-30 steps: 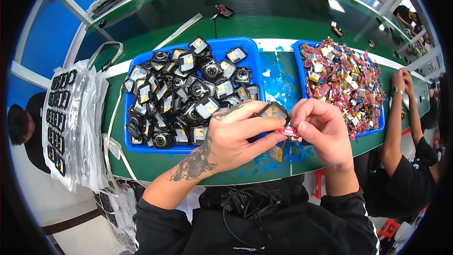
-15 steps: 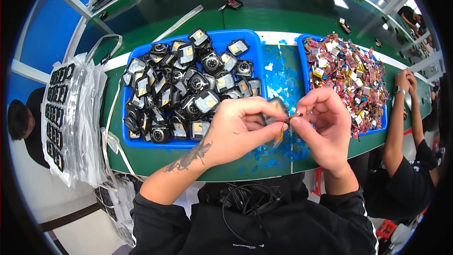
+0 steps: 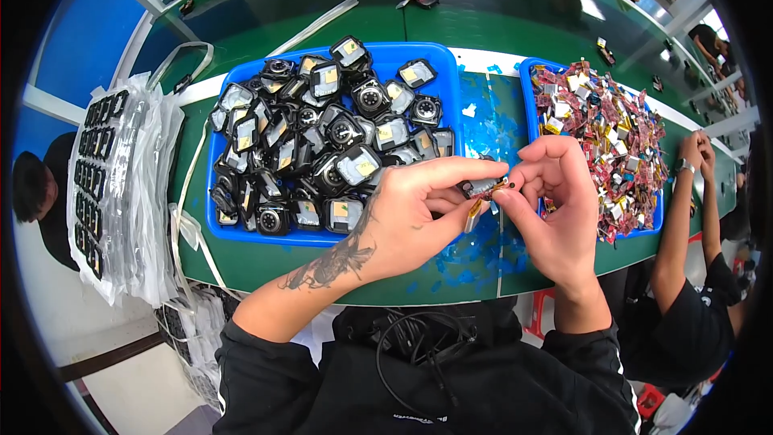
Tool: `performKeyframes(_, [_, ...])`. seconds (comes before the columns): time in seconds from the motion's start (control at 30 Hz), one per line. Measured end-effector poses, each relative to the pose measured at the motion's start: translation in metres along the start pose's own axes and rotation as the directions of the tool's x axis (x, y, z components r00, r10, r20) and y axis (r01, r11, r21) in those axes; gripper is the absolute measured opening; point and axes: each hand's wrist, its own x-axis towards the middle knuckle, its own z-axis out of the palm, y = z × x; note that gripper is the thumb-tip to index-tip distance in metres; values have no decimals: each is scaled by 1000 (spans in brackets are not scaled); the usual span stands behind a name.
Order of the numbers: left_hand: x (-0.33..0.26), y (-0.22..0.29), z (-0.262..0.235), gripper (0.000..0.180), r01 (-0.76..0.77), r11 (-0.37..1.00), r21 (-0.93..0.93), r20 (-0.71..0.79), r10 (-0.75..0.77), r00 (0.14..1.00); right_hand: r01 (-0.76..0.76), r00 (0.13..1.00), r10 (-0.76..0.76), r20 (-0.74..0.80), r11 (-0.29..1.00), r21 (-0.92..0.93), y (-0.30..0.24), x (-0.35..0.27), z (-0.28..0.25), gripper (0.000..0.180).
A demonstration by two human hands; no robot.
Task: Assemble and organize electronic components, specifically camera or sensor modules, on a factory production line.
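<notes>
Red circuit board up in the fingers over a green bench

Nearest, the left hand pinches that board between thumb and fingers, a silvery pack hanging below. The right hand has its thumb at the board's right end; whether it grips, I can't tell. Beyond, black watch cases fill the left blue tray, red scrap boards the right one, blue film bits between. Farther off stretches a dark green belt.

A green table bears two blue bins, with blue scraps strewn between them.
</notes>
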Motion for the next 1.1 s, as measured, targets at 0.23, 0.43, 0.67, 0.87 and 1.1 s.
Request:
performKeyframes(0.23, [1,1,4,52,56,996,-76,-24,-58,998,57,998,-61,-29,992,-111,1,-2,7,42])
performKeyframes(0.43, [0,3,8,63,28,979,-200,-143,-57,988,66,998,-67,-2,988,-136,-7,2,13,42])
performKeyframes(0.67, [2,18,-68,25,70,304,950,-183,358,916,72,973,-14,231,967,-244,-9,136,-25,43])
performKeyframes(0.87, [-4,3,-76,41,97,-31,995,-81,344,935,-255,954,299,-9,797,-547,72,263,-76,55])
performKeyframes(1.1, [-2,1,-85,13,176,84,981,-194,300,934,-137,977,211,-10,598,-790,95,275,-99,47])
